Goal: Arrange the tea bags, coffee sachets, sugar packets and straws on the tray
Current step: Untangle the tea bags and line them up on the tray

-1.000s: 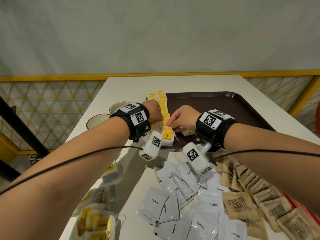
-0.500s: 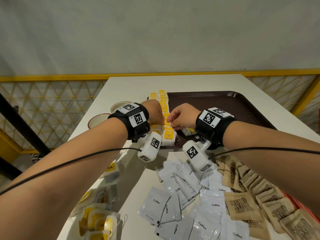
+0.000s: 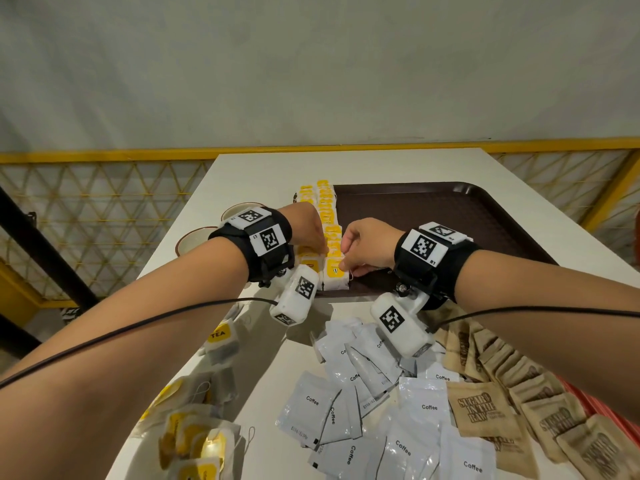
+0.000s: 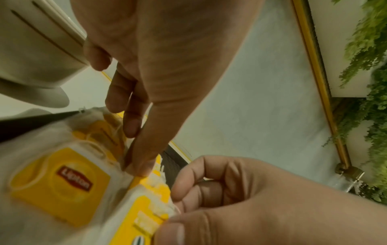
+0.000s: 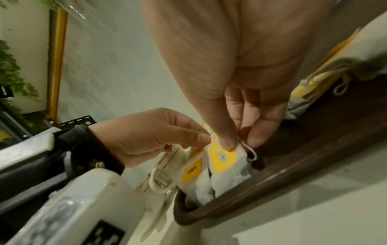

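A dark brown plastic tray with a finely textured, matt surface sits upper right. Along its left edge, tea bags of soft, thin white paper carry glossy yellow tags. Bottom centre, coffee sachets look like shiny, crinkled silver-white foil. Bottom right, sugar packets are matt brown paper. The white table looks smooth.

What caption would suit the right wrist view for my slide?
Right hand pinches a Lipton tea bag at the brown tray corner, left hand adjusting the neighbouring tea bag.
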Action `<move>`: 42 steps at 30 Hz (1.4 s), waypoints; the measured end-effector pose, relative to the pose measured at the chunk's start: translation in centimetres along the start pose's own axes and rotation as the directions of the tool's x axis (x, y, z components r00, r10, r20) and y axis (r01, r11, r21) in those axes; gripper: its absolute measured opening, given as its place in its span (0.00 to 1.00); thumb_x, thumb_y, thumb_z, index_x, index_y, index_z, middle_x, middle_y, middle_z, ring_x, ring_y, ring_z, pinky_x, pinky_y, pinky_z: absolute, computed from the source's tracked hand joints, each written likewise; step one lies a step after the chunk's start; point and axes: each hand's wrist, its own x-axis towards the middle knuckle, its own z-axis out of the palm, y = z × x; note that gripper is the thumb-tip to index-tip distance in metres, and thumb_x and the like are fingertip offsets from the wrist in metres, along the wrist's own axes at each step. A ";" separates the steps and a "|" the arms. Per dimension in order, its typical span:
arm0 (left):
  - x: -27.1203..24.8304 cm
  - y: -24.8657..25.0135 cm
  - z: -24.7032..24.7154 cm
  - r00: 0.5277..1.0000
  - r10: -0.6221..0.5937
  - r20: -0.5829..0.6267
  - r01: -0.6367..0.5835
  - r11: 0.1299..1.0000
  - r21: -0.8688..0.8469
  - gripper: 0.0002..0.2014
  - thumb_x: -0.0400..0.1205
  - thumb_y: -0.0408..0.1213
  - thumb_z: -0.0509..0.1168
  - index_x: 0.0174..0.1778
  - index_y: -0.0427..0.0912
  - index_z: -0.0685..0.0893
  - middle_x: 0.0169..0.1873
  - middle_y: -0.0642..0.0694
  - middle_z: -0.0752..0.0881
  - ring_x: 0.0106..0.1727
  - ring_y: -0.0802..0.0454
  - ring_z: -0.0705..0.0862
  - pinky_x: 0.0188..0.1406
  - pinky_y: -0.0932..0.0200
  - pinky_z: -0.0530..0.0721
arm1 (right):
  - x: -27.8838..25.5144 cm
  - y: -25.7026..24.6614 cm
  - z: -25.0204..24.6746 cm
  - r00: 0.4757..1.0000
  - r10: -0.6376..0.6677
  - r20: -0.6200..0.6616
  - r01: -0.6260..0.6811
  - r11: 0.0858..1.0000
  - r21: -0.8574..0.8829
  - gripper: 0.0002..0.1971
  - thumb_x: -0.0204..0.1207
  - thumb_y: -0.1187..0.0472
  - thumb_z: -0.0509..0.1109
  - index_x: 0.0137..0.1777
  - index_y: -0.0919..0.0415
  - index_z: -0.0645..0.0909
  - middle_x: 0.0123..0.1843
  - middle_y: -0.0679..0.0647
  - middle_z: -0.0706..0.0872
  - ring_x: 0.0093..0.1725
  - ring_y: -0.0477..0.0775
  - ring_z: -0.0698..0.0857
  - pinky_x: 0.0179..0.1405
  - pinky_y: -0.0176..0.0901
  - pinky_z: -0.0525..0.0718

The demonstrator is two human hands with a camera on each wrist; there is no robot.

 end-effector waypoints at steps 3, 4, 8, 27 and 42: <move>0.0 0.1 0.1 1.000 0.015 0.003 -0.015 1.000 -0.014 0.13 0.76 0.44 0.73 0.51 0.38 0.90 0.50 0.44 0.89 0.46 0.53 0.83 0.51 0.58 0.81 | 0.1 -0.1 -0.1 0.999 -0.032 -0.028 0.031 0.999 -0.032 0.13 0.70 0.75 0.77 0.39 0.61 0.76 0.37 0.59 0.83 0.36 0.57 0.86 0.39 0.47 0.91; -0.1 0.2 0.1 1.000 0.012 0.001 -0.012 1.000 -0.013 0.13 0.77 0.43 0.73 0.51 0.39 0.90 0.50 0.44 0.89 0.47 0.53 0.83 0.51 0.58 0.81 | 0.2 -0.1 -0.2 0.998 -0.045 -0.037 0.044 0.998 -0.041 0.13 0.70 0.75 0.77 0.38 0.61 0.76 0.36 0.58 0.83 0.34 0.56 0.86 0.36 0.44 0.90; 0.1 0.2 0.3 1.000 -0.027 0.009 0.027 1.000 0.006 0.15 0.78 0.43 0.71 0.55 0.36 0.89 0.54 0.41 0.88 0.55 0.46 0.85 0.57 0.54 0.83 | 0.1 0.0 -0.7 0.997 -0.060 -0.054 0.058 0.998 -0.036 0.11 0.71 0.73 0.77 0.38 0.61 0.77 0.35 0.57 0.85 0.29 0.49 0.87 0.30 0.37 0.87; -0.1 0.0 0.3 0.992 -0.036 -0.124 0.024 0.995 -0.096 0.09 0.79 0.41 0.70 0.48 0.39 0.88 0.51 0.42 0.88 0.53 0.47 0.84 0.51 0.56 0.81 | -0.1 0.1 -0.4 0.995 0.073 -0.070 -0.066 0.993 0.094 0.07 0.78 0.66 0.72 0.39 0.64 0.79 0.41 0.63 0.88 0.40 0.56 0.88 0.50 0.49 0.89; 1.3 -0.3 0.3 0.969 -0.121 -0.217 0.088 0.984 -0.153 0.12 0.82 0.36 0.66 0.58 0.37 0.88 0.58 0.42 0.87 0.60 0.46 0.84 0.59 0.55 0.82 | 2.8 -0.3 0.4 0.981 -0.024 -0.194 0.008 0.997 -0.081 0.19 0.76 0.71 0.68 0.66 0.61 0.84 0.65 0.54 0.85 0.64 0.53 0.84 0.66 0.45 0.81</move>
